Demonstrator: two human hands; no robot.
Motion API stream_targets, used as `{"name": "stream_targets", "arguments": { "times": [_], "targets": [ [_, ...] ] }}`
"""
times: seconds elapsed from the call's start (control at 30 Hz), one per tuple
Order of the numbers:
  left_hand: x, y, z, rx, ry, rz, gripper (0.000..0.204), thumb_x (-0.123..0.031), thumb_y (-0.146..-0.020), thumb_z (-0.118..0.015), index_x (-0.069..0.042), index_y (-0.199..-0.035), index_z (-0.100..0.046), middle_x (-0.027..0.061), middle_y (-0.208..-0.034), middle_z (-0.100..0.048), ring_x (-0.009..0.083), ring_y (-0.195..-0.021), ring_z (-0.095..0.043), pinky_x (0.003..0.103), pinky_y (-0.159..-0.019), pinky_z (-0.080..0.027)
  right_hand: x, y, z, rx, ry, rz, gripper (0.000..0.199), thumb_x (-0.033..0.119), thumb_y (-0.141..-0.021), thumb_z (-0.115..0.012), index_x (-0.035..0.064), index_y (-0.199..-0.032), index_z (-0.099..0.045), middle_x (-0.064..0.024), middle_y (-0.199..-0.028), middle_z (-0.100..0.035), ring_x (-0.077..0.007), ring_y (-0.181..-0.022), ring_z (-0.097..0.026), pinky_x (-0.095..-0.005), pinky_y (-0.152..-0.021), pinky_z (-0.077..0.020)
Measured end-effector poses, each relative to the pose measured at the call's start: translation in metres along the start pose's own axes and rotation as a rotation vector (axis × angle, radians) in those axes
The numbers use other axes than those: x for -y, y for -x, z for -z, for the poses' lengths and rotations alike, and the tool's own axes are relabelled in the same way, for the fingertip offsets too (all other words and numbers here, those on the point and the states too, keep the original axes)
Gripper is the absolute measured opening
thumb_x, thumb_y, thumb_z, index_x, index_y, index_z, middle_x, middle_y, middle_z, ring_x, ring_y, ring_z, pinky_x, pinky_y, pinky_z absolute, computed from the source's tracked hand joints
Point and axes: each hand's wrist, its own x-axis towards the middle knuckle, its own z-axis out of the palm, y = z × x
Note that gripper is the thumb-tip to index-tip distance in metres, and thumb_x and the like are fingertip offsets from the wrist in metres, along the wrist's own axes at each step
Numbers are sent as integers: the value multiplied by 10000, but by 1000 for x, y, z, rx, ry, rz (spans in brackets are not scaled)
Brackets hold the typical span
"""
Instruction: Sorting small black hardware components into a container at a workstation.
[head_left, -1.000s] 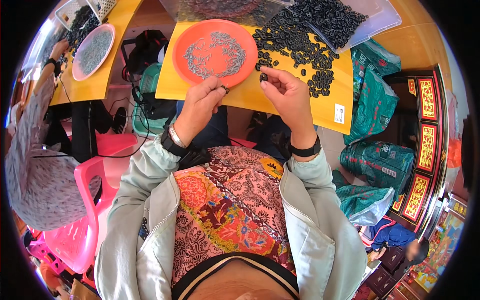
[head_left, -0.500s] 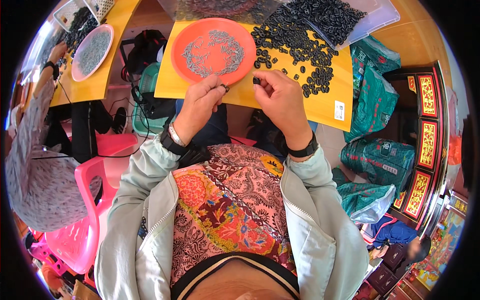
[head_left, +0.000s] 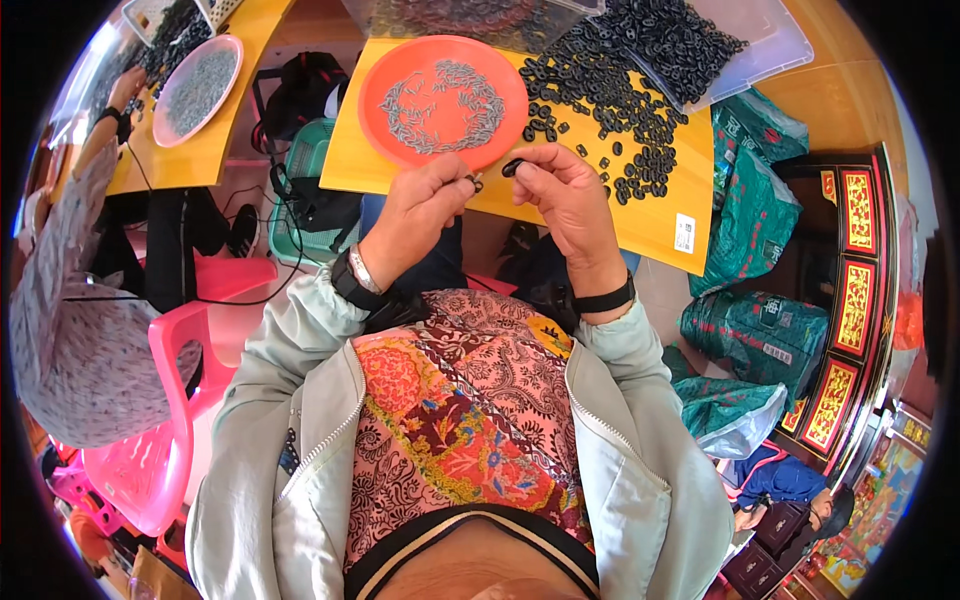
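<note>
My left hand [head_left: 422,205] is closed in a pinch on a small dark ring-like piece [head_left: 476,183], held just in front of the plate. Between the thumb and forefinger of my right hand [head_left: 572,200] is a small black oval piece [head_left: 512,167]. The two pieces are close together but apart, above the near edge of the yellow table [head_left: 345,165]. A round orange-red plate [head_left: 371,105] beyond my hands bears many small grey metal pins [head_left: 480,118]. Right of it, black oval pieces [head_left: 600,100] with holes lie loose on the tabletop.
More black pieces fill a clear plastic tub [head_left: 770,50] at the far right. Green sacks [head_left: 755,215] stand beside the table. At left, another person's hand [head_left: 125,88] is near a pink-rimmed plate [head_left: 160,125] of pins. A pink chair [head_left: 135,480] stands at lower left.
My right hand has turned slightly, and more of its black oval piece shows. My left hand has shifted a little rightward in the picture, along with the plate and table.
</note>
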Motion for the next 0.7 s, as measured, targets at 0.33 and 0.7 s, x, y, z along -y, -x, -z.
{"name": "stream_targets", "arguments": {
  "times": [0.33, 0.7],
  "targets": [
    [2, 2, -1, 29, -30, -151, 91, -105, -859, -523, -27, -812, -525, 9, -609, -468, 84, -561, -450, 243, -509, -371, -2, 2, -11, 16, 183, 144, 165, 21, -856, -596, -5, -1018, -585, -63, -859, -642, -116, -754, -606, -245, -711, -496],
    [1, 2, 1, 13, -83, -162, 93, -108, -861, -518, -23, -823, -526, 22, -613, -476, 100, -563, -463, 257, -513, -382, 1, 5, -15, 17, 276, 148, 176, 32, -866, -584, -9, -1037, -580, -56, -876, -646, -103, -761, -606, -235, -713, -499]
  ]
}}
